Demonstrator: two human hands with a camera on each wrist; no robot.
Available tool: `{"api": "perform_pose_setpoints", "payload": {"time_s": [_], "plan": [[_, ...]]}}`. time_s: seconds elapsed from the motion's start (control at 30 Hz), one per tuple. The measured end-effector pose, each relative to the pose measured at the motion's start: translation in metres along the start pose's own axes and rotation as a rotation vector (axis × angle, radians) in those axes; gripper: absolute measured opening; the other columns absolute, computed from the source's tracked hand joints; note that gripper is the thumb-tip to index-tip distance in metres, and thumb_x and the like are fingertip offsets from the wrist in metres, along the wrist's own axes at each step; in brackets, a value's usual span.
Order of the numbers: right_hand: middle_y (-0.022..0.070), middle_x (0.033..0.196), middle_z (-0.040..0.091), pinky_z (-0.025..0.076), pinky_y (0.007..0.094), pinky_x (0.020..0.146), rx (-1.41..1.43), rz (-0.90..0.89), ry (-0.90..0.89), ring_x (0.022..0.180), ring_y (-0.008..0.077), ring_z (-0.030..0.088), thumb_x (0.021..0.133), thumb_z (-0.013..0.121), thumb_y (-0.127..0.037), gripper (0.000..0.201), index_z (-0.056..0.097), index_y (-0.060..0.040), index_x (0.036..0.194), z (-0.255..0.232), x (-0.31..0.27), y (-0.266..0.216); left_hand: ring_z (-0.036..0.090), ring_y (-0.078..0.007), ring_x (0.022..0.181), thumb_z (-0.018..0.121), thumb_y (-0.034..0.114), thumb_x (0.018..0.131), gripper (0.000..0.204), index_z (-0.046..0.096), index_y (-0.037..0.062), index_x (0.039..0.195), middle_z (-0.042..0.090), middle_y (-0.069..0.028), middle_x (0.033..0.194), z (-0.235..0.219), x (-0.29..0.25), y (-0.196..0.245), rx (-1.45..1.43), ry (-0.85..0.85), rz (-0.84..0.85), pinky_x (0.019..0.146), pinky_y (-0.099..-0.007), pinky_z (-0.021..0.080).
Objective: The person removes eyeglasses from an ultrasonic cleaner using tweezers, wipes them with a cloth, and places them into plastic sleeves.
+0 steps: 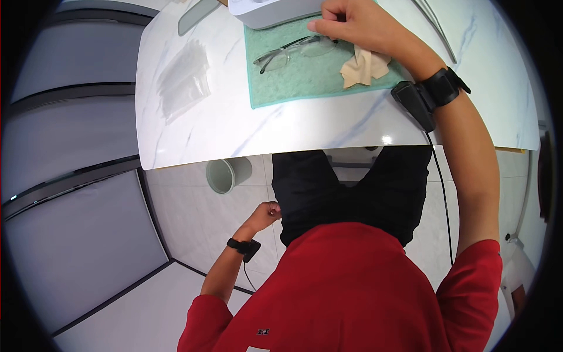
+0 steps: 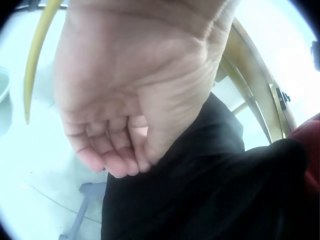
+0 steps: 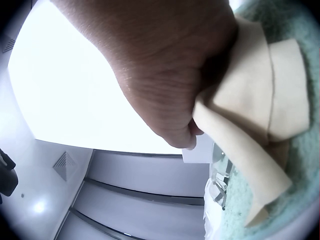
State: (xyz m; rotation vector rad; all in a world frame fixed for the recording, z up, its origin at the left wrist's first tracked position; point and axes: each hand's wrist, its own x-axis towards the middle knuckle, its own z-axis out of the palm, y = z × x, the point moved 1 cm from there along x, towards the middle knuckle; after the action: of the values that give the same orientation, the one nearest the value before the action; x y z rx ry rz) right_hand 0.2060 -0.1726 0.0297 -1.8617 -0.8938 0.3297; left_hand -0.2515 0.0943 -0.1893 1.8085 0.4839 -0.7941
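The right hand (image 1: pixel 360 26) is over a green towel (image 1: pixel 275 91), right by a white box (image 1: pixel 275 13). Its fingers are bent, but I can't tell if they pinch anything. The eyeglasses (image 1: pixel 287 53) lie on the towel, just left of that hand. A crumpled tan cloth (image 1: pixel 362 67) sits on the towel too — close under the hand. The left hand (image 2: pixel 125 75) hangs beside the black pants (image 2: pixel 175 190) — its fingers curl loosely and hold nothing.
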Motion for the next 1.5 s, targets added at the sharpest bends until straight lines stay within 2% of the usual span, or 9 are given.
{"api": "perform_pose_setpoints", "payload": {"time_s": [0.27, 0.53, 0.83, 0.97, 1.13, 1.23, 1.3, 1.43, 1.5], "plan": [[0.0016, 0.055, 0.052, 0.039, 0.0303, 0.051, -0.039, 0.005, -0.001, 0.055, 0.0082, 0.045, 0.091, 0.074, -0.021, 0.037, 0.058, 0.0009, 0.065, 0.002, 0.003, -0.001, 0.061, -0.0203, 0.067, 0.075, 0.004, 0.080, 0.011, 0.064, 0.0009, 0.079, 0.066, -0.0097, 0.074, 0.003, 0.005, 0.017, 0.241, 0.114, -0.002, 0.066, -0.0332, 0.051], [0.0017, 0.055, 0.053, 0.039, 0.0300, 0.051, -0.049, 0.009, 0.001, 0.055, 0.0081, 0.045, 0.091, 0.074, -0.021, 0.036, 0.059, 0.0009, 0.066, 0.002, 0.002, -0.003, 0.066, -0.0401, 0.078, 0.070, 0.003, 0.075, 0.008, 0.064, 0.0013, 0.081, 0.068, -0.0192, 0.080, 0.008, 0.009, 0.020, 0.428, 0.194, -0.028, 0.070, -0.0418, 0.053], [0.0031, 0.056, 0.054, 0.041, 0.0306, 0.052, 0.000, 0.018, 0.004, 0.055, 0.0092, 0.046, 0.089, 0.071, -0.019, 0.033, 0.061, 0.0023, 0.066, 0.001, 0.001, -0.004, 0.067, -0.0433, 0.085, 0.067, 0.003, 0.076, 0.011, 0.066, 0.0009, 0.087, 0.069, -0.0219, 0.086, 0.009, 0.011, 0.018, 0.545, 0.215, -0.099, 0.074, -0.0454, 0.054], [0.0040, 0.055, 0.053, 0.041, 0.0314, 0.052, -0.019, -0.025, 0.023, 0.055, 0.0098, 0.046, 0.088, 0.071, -0.021, 0.035, 0.060, 0.0033, 0.066, 0.000, 0.000, -0.004, 0.068, -0.0404, 0.082, 0.068, 0.003, 0.076, 0.013, 0.067, 0.0008, 0.089, 0.070, -0.0204, 0.084, 0.012, 0.012, 0.007, 0.537, 0.201, -0.071, 0.074, -0.0421, 0.055], [0.0041, 0.054, 0.052, 0.041, 0.0320, 0.052, -0.023, -0.047, 0.023, 0.054, 0.0102, 0.046, 0.088, 0.071, -0.021, 0.035, 0.059, 0.0035, 0.066, 0.000, 0.002, 0.003, 0.067, -0.0215, 0.073, 0.072, 0.003, 0.079, 0.009, 0.068, -0.0007, 0.086, 0.070, -0.0122, 0.077, 0.007, -0.003, 0.022, 0.360, 0.008, -0.093, 0.071, -0.0343, 0.053], [0.0039, 0.054, 0.051, 0.041, 0.0320, 0.052, -0.043, -0.058, 0.016, 0.054, 0.0102, 0.046, 0.088, 0.071, -0.021, 0.035, 0.059, 0.0032, 0.065, 0.000, 0.002, 0.004, 0.065, -0.0185, 0.072, 0.072, 0.002, 0.078, 0.007, 0.068, -0.0012, 0.083, 0.070, -0.0117, 0.077, 0.006, -0.009, 0.012, 0.342, -0.144, -0.089, 0.069, -0.0347, 0.052], [0.0040, 0.054, 0.051, 0.041, 0.0319, 0.052, -0.027, -0.041, 0.014, 0.054, 0.0101, 0.046, 0.088, 0.071, -0.020, 0.035, 0.059, 0.0029, 0.065, 0.001, 0.002, 0.004, 0.064, -0.0191, 0.071, 0.072, 0.002, 0.078, 0.007, 0.067, -0.0014, 0.080, 0.069, -0.0120, 0.076, 0.007, -0.006, -0.009, 0.313, -0.164, -0.095, 0.068, -0.0345, 0.051], [0.0041, 0.054, 0.052, 0.041, 0.0315, 0.051, -0.010, -0.009, 0.012, 0.054, 0.0100, 0.046, 0.089, 0.072, -0.020, 0.035, 0.059, 0.0026, 0.065, 0.002, 0.002, 0.000, 0.060, -0.0221, 0.067, 0.073, 0.002, 0.076, 0.011, 0.062, -0.0010, 0.076, 0.066, -0.0128, 0.073, 0.010, -0.011, 0.017, 0.422, -0.105, -0.043, 0.066, -0.0351, 0.050], [0.0038, 0.054, 0.053, 0.041, 0.0310, 0.051, -0.059, 0.004, 0.011, 0.054, 0.0099, 0.047, 0.089, 0.073, -0.020, 0.035, 0.060, 0.0025, 0.065, 0.002, 0.002, 0.000, 0.060, -0.0238, 0.067, 0.073, 0.002, 0.076, 0.011, 0.062, -0.0008, 0.078, 0.065, -0.0135, 0.073, 0.012, -0.007, 0.005, 0.404, -0.095, -0.032, 0.066, -0.0357, 0.050]]}}
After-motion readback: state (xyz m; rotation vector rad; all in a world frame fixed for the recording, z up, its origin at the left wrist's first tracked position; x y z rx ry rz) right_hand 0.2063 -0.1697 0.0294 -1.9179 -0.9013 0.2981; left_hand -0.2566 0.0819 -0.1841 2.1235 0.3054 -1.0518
